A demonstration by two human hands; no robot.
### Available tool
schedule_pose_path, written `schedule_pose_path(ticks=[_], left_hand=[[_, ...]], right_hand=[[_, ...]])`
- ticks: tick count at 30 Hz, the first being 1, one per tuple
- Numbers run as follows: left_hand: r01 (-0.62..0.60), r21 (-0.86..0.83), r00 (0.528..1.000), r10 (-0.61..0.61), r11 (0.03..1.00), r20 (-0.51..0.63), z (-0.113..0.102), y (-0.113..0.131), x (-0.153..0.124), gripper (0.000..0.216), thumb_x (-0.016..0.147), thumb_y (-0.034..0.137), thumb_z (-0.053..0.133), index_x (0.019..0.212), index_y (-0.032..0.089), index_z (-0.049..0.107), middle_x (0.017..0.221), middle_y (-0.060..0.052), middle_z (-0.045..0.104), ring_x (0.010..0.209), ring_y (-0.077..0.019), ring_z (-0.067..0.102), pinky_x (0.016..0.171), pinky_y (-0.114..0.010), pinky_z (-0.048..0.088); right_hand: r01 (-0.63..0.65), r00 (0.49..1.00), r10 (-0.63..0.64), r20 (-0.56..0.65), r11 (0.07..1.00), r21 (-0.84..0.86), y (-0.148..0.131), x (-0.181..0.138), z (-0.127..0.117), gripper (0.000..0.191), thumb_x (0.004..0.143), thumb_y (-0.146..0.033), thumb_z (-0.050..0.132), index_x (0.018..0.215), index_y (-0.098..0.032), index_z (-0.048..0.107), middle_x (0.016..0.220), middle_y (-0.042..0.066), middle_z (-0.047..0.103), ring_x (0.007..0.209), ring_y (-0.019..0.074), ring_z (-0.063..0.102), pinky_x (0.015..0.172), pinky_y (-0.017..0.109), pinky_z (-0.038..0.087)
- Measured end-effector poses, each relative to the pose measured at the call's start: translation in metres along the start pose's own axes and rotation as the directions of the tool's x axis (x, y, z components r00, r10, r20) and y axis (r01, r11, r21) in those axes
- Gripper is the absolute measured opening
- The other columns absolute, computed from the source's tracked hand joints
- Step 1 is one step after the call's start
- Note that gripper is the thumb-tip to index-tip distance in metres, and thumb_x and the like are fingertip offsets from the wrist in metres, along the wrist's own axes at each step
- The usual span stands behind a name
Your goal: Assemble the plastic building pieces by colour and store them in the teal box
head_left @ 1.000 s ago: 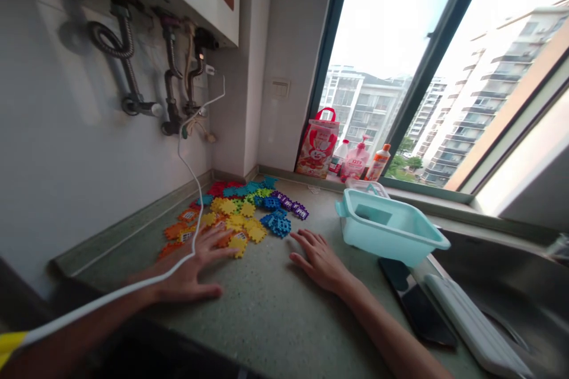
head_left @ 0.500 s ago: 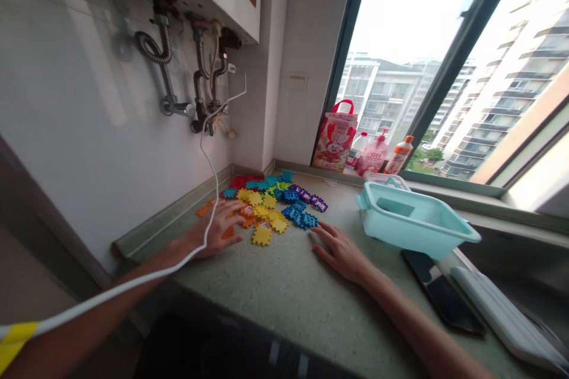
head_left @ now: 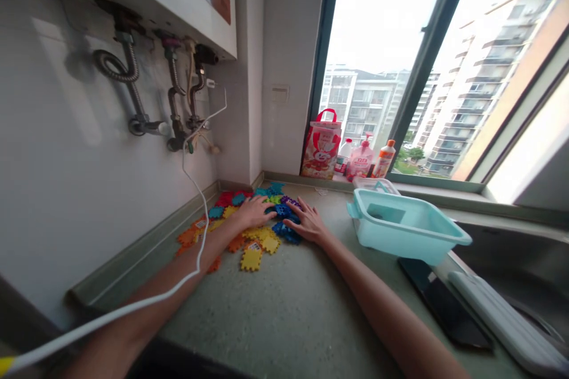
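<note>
My left hand (head_left: 254, 213) lies over the pile of toothed-edge plastic building tiles, its fingers stretched toward the green and blue ones. My right hand (head_left: 308, 222) reaches in from the right, fingers spread, with its tips at the purple tiles (head_left: 290, 202) and the dark blue tiles (head_left: 287, 232). Yellow tiles (head_left: 251, 259) lie in front of my left hand, and orange tiles (head_left: 190, 235) spread out to its left. Behind it are red tiles (head_left: 225, 198) and teal tiles (head_left: 216, 212). Neither hand lifts a tile. Some tiles are hidden under my left hand.
A light teal plastic basin (head_left: 409, 231) stands at the right, near a black phone (head_left: 444, 302) and a long white object (head_left: 502, 320). The sink (head_left: 524, 266) is beyond. A white cable (head_left: 169, 293) crosses above my left forearm. Bottles and a red bag (head_left: 322, 151) line the windowsill.
My left hand has moved forward and right, from the orange tiles onto the middle of the pile. My right hand has moved forward to the blue and purple tiles. The view has shifted slightly right.
</note>
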State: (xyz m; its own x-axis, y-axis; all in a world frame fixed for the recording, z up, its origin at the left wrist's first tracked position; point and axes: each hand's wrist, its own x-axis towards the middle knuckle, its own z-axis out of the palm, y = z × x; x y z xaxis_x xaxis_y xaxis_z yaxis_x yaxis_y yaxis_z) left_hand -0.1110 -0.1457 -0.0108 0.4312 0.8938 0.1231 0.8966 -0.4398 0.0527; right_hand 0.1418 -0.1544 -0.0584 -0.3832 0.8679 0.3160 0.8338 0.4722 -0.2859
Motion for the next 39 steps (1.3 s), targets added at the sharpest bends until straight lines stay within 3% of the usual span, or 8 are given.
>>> schedule_pose_path(ticks=[4, 7, 17, 22, 28, 31, 35, 39], left_hand=[[-0.145, 0.003, 0.988, 0.145, 0.989, -0.046, -0.001, -0.012, -0.028, 0.053, 0.097, 0.059, 0.055, 0.138, 0.028, 0.066, 0.149, -0.009, 0.06, 0.134, -0.0294, 0.057, 0.117, -0.044, 0.041], [-0.061, 0.054, 0.991, 0.067, 0.997, -0.118, -0.004, -0.021, -0.039, 0.07, 0.089, 0.068, 0.061, 0.144, 0.025, 0.061, 0.141, -0.013, 0.064, 0.131, -0.0325, 0.058, 0.117, -0.047, 0.038], [0.207, 0.175, 0.977, -0.197, 0.963, -0.076, -0.01, -0.063, -0.04, 0.071, 0.082, 0.075, 0.057, 0.132, 0.025, 0.068, 0.137, -0.016, 0.063, 0.129, -0.037, 0.057, 0.113, -0.054, 0.04], [0.264, 0.167, 0.957, -0.28, 0.95, 0.081, -0.01, -0.08, -0.041, 0.079, 0.083, 0.065, 0.058, 0.151, 0.026, 0.052, 0.159, -0.019, 0.045, 0.143, -0.0407, 0.046, 0.112, -0.057, 0.042], [0.276, 0.133, 0.952, -0.29, 0.952, 0.095, -0.008, -0.091, -0.041, 0.082, 0.081, 0.065, 0.063, 0.153, 0.029, 0.05, 0.167, -0.015, 0.037, 0.151, -0.0412, 0.038, 0.118, -0.057, 0.037], [0.233, 0.169, 0.972, -0.236, 0.958, 0.002, -0.012, -0.078, -0.042, 0.08, 0.082, 0.068, 0.063, 0.149, 0.027, 0.055, 0.165, -0.015, 0.04, 0.15, -0.0422, 0.037, 0.122, -0.062, 0.028], [0.006, 0.067, 0.977, 0.008, 0.998, -0.215, -0.016, -0.025, -0.046, 0.066, 0.095, 0.067, 0.052, 0.142, 0.022, 0.062, 0.155, -0.012, 0.054, 0.142, -0.0347, 0.048, 0.124, -0.051, 0.029], [-0.273, -0.037, 0.948, 0.262, 0.961, -0.181, -0.001, 0.042, -0.058, 0.079, 0.097, 0.076, 0.044, 0.156, 0.024, 0.047, 0.161, -0.012, 0.047, 0.15, -0.0325, 0.04, 0.125, -0.049, 0.029]], right_hand=[[0.105, 0.994, -0.105, 0.001, 0.994, 0.039, 0.004, -0.001, 0.0, 0.062, 0.095, -0.069, 0.056, 0.143, -0.03, 0.062, 0.15, 0.012, 0.058, 0.139, 0.0337, 0.051, 0.119, 0.058, 0.03], [0.137, 0.99, -0.137, -0.019, 0.989, 0.052, 0.002, -0.005, -0.002, 0.049, 0.095, -0.06, 0.061, 0.13, -0.025, 0.068, 0.129, 0.011, 0.068, 0.122, 0.03, 0.061, 0.118, 0.054, 0.032], [0.198, 0.98, -0.199, -0.006, 0.974, 0.106, 0.004, -0.004, -0.004, 0.053, 0.102, -0.059, 0.049, 0.149, -0.034, 0.057, 0.156, 0.007, 0.053, 0.14, 0.0292, 0.051, 0.122, 0.053, 0.029], [0.179, 0.984, -0.181, 0.01, 0.978, 0.104, 0.007, 0.001, 0.0, 0.042, 0.106, -0.044, 0.043, 0.139, -0.031, 0.066, 0.143, 0.005, 0.066, 0.133, 0.0255, 0.057, 0.118, 0.047, 0.037], [0.189, 0.982, -0.185, -0.035, 0.968, 0.165, 0.01, 0.001, 0.002, 0.04, 0.104, -0.047, 0.048, 0.131, -0.029, 0.071, 0.138, 0.005, 0.069, 0.128, 0.0257, 0.06, 0.116, 0.043, 0.04], [0.086, 0.989, -0.049, -0.142, 0.961, 0.261, 0.015, 0.004, 0.0, 0.048, 0.107, -0.052, 0.037, 0.131, -0.027, 0.07, 0.137, 0.006, 0.069, 0.13, 0.0255, 0.059, 0.118, 0.041, 0.039], [-0.132, 0.971, 0.191, -0.142, 0.93, 0.342, 0.024, 0.009, -0.006, 0.058, 0.11, -0.045, 0.019, 0.145, -0.023, 0.06, 0.145, 0.009, 0.064, 0.136, 0.0255, 0.057, 0.116, 0.041, 0.042], [-0.138, 0.978, 0.184, -0.1, 0.925, 0.353, 0.029, -0.016, -0.012, 0.057, 0.11, -0.044, 0.021, 0.154, -0.023, 0.05, 0.151, 0.008, 0.06, 0.138, 0.0221, 0.056, 0.116, 0.039, 0.044]])
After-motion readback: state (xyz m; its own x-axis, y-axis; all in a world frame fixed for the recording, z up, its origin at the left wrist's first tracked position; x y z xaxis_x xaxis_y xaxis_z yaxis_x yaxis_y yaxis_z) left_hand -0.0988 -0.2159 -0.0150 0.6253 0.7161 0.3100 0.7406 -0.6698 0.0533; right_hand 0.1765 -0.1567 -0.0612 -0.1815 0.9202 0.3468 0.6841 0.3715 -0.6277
